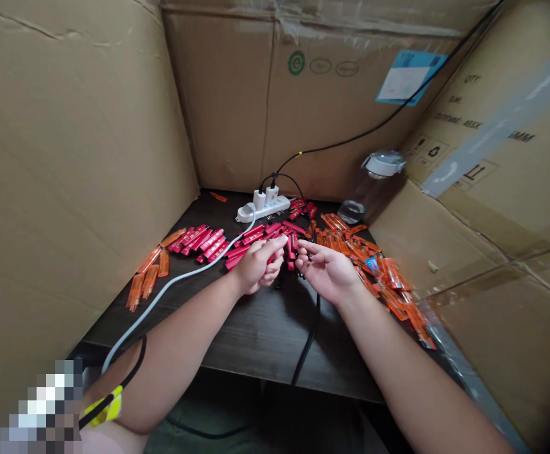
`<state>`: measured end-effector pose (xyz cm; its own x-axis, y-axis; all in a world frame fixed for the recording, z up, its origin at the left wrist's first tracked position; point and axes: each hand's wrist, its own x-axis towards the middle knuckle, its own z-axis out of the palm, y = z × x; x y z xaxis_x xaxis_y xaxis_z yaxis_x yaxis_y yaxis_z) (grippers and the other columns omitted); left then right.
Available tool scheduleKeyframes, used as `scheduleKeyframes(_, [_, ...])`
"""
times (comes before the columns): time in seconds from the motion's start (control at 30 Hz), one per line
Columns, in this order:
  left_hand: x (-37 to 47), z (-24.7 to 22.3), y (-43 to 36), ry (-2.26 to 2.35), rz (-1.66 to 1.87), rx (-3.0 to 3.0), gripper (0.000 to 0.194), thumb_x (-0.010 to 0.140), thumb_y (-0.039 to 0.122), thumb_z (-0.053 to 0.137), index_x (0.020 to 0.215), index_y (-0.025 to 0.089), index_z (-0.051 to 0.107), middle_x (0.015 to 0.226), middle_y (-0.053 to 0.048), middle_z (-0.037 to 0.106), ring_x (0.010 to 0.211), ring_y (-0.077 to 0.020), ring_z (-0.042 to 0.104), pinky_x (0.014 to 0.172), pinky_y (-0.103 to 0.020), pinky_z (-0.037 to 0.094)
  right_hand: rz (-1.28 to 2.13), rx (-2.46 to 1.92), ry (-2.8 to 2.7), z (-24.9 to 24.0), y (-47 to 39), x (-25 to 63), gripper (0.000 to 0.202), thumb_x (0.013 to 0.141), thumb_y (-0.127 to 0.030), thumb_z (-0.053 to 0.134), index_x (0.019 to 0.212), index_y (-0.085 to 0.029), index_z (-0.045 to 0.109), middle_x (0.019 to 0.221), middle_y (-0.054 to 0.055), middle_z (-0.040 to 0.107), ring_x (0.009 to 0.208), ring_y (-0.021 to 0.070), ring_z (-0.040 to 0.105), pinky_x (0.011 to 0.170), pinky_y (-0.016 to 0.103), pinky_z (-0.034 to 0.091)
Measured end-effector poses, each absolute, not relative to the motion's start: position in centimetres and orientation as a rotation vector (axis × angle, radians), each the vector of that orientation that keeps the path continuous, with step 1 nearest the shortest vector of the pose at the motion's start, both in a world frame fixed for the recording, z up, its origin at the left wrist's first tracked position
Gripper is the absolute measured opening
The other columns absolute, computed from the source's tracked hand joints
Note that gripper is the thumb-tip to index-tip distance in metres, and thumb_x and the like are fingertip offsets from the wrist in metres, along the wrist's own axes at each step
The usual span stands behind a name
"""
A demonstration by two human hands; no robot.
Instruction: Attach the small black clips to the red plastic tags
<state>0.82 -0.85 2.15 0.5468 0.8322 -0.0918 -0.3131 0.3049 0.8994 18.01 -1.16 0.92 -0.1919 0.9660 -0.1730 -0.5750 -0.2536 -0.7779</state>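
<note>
My left hand (260, 265) is closed, its thumb stretched forward along the top. A bit of red shows between thumb and curled fingers, seemingly a small red stick-shaped packet, mostly hidden by the hand. Facing it, my right hand (329, 268) has its fingers loosely bent and apart, with nothing visible held in them. Its fingertips are close to several red packets (292, 244) lying between the hands; whether they touch cannot be told. More red packets with light print (199, 239) lie to the left. Many orange, see-through slim pieces (339, 241) spread on the right.
High cardboard walls (228, 113) enclose the dark table (251, 334) on three sides. A white power strip (263, 208) with plugs stands at the back, beside a clear bottle (353, 211). A pale cable (161, 293) and a black cable (309, 343) cross the table. Orange pieces (149, 277) lie left.
</note>
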Motion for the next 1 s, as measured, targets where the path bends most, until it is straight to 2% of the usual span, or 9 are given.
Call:
scheduleKeyframes(0.1, [0.58,2.13,-0.75,0.597,0.746,0.955,0.046,0.082,0.064,0.047,0.069,0.021,0.038,0.043,0.008,0.034,0.032,-0.0070,0.030,0.030,-0.014,0.017,1.722,-0.799,-0.694,0.84,-1.20,17.98,0.037,0.061,0.003,0.047,0.088,-0.012,0.068,0.072,0.004,0.060,0.064,0.0104,0.060,0.066,0.022,0.059])
scheduleKeyframes(0.2, [0.50,1.73,-0.64,0.586,0.574,0.953,0.054,0.081,0.073,0.037,0.070,0.021,0.037,0.046,0.008,0.035,0.031,-0.0052,0.024,0.029,-0.014,0.013,1.722,-0.812,-0.676,0.64,-1.26,17.90,0.029,0.070,0.003,0.051,0.089,-0.011,0.068,0.076,0.006,0.066,0.070,0.0113,0.065,0.076,0.024,0.060])
scheduleKeyframes(0.3, [0.55,1.33,-0.52,0.568,0.511,0.947,0.059,0.080,0.077,0.031,0.068,0.020,0.038,0.047,0.008,0.034,0.031,-0.0039,0.020,0.029,-0.014,0.011,1.686,-0.845,-0.634,0.40,-1.27,17.83,0.018,0.078,-0.001,0.055,0.086,-0.011,0.068,0.079,0.007,0.070,0.075,0.0127,0.068,0.079,0.026,0.060])
scheduleKeyframes(0.4, [0.51,1.35,-0.39,0.537,0.548,0.925,0.054,0.083,0.072,0.035,0.071,0.020,0.041,0.047,0.006,0.039,0.031,-0.0044,0.022,0.029,-0.014,0.011,1.666,-0.876,-0.629,0.28,-1.24,17.78,0.010,0.084,-0.008,0.058,0.083,-0.010,0.068,0.075,0.007,0.071,0.072,0.0123,0.069,0.074,0.023,0.060])
scheduleKeyframes(0.6, [0.27,1.75,-0.37,0.506,0.558,0.925,0.047,0.087,0.059,0.040,0.068,0.017,0.045,0.047,0.006,0.034,0.032,-0.0033,0.021,0.030,-0.013,0.011,1.704,-0.953,-0.582,0.39,-1.26,17.62,0.024,0.094,-0.020,0.048,0.082,-0.011,0.067,0.070,0.006,0.072,0.056,0.0092,0.066,0.063,0.021,0.060])
scheduleKeyframes(0.83, [0.55,1.80,-0.66,0.591,0.717,0.997,0.041,0.091,0.048,0.038,0.065,0.017,0.044,0.046,0.006,0.031,0.031,-0.0033,0.021,0.030,-0.014,0.011,1.725,-0.946,-0.547,0.82,-1.43,17.54,0.017,0.092,-0.018,0.054,0.081,-0.010,0.065,0.063,0.004,0.069,0.048,0.0080,0.063,0.053,0.017,0.058])
scheduleKeyframes(0.93, [0.84,1.83,-0.88,0.622,0.776,1.055,0.038,0.092,0.042,0.035,0.064,0.017,0.044,0.044,0.006,0.031,0.031,-0.0038,0.021,0.030,-0.014,0.014,1.747,-0.942,-0.525,1.01,-1.44,17.58,0.019,0.092,-0.023,0.056,0.079,-0.011,0.063,0.055,-0.001,0.063,0.040,0.0050,0.055,0.044,0.014,0.053])
scheduleKeyframes(1.0, [1.03,1.80,-1.03,0.626,0.805,1.093,0.038,0.093,0.040,0.034,0.064,0.017,0.043,0.044,0.006,0.031,0.032,-0.0040,0.022,0.031,-0.014,0.015,1.788,-0.889,-0.520,1.03,-1.39,17.68,0.020,0.090,-0.029,0.060,0.080,-0.012,0.063,0.049,-0.005,0.054,0.034,0.0020,0.045,0.035,0.010,0.044])
